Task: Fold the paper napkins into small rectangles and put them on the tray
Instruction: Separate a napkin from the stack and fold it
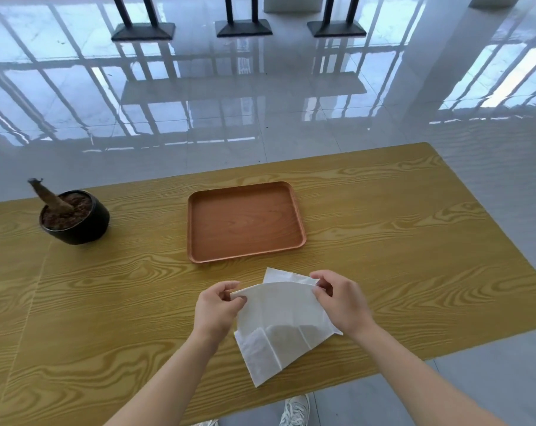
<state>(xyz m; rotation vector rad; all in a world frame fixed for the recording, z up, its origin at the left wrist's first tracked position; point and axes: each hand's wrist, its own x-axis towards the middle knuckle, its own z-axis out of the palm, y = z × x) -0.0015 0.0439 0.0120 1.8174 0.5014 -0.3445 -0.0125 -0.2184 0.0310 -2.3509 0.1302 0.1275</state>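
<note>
Napkin (279,327) near tray (245,222), pot (82,232) far left

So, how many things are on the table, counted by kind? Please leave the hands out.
Paper napkins: 2, it seems: the held napkin, pinched by the left hand and the right hand, and a second napkin showing behind it.
Wooden tray: 1
Black plant pot: 1
Total: 4

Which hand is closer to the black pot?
The left hand. It pinches the napkin on the side toward the pot; the right hand pinches the other corner.
</note>
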